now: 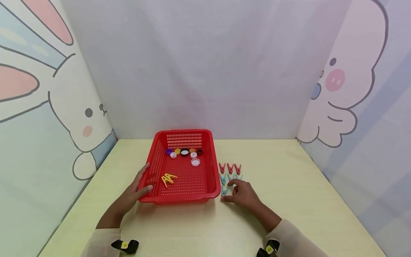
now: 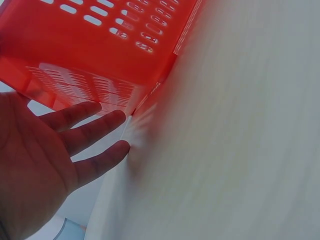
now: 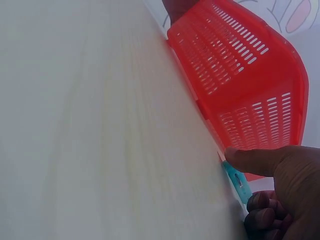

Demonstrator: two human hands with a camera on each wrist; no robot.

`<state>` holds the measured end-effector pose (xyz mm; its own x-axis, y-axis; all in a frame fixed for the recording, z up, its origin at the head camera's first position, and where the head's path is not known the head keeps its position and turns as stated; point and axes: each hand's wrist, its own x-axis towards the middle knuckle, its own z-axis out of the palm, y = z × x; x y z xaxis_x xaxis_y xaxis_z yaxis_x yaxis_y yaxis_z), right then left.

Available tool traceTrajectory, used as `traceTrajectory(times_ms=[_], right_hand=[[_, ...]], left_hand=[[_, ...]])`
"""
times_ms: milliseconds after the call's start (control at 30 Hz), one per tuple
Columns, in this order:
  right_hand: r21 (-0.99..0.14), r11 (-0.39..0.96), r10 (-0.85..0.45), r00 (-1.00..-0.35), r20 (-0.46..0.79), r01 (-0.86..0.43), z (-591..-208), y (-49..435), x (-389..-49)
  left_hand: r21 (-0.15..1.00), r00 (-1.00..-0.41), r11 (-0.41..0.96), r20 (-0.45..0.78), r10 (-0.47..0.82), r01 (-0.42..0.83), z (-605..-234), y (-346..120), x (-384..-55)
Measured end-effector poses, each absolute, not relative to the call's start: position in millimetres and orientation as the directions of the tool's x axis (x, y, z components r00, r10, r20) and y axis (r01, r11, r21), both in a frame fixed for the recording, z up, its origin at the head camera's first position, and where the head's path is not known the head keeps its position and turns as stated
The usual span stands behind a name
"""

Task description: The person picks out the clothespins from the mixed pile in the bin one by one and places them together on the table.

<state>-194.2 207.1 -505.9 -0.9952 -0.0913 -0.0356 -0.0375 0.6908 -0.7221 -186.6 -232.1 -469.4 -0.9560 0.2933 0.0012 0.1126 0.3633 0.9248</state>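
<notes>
A red plastic basket (image 1: 183, 198) stands on the table, and my left hand (image 1: 133, 192) grips its left side, thumb over the rim. In the left wrist view the other fingers (image 2: 95, 132) spread below the rim, outside the basket wall. Beside the basket's right front corner, my right hand (image 1: 245, 195) pinches a blue clothespin (image 1: 224, 191) lying at the table surface. The right wrist view shows the thumb at one end of that clothespin (image 3: 237, 182) and curled fingers at the other. Behind it lie several more blue clothespins (image 1: 223, 179), partly hidden by the hand.
Three red clothespins (image 1: 230, 168) form a row behind the blue ones. Inside the basket are yellow clothespins (image 1: 168, 178) at the front left and several coloured round caps (image 1: 184, 152) toward the back. A pale wall (image 1: 205, 71) closes off the table's far edge.
</notes>
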Motion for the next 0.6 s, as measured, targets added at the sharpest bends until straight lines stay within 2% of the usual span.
traceTrajectory(times_ms=[600], right_hand=[[-0.75,0.659,-0.144,-0.989,-0.047,-0.06,-505.1,212.1,-198.1]], left_hand=[[0.929,-0.951,0.343,0.031,0.307,0.141,-470.7,-231.5,-186.2]])
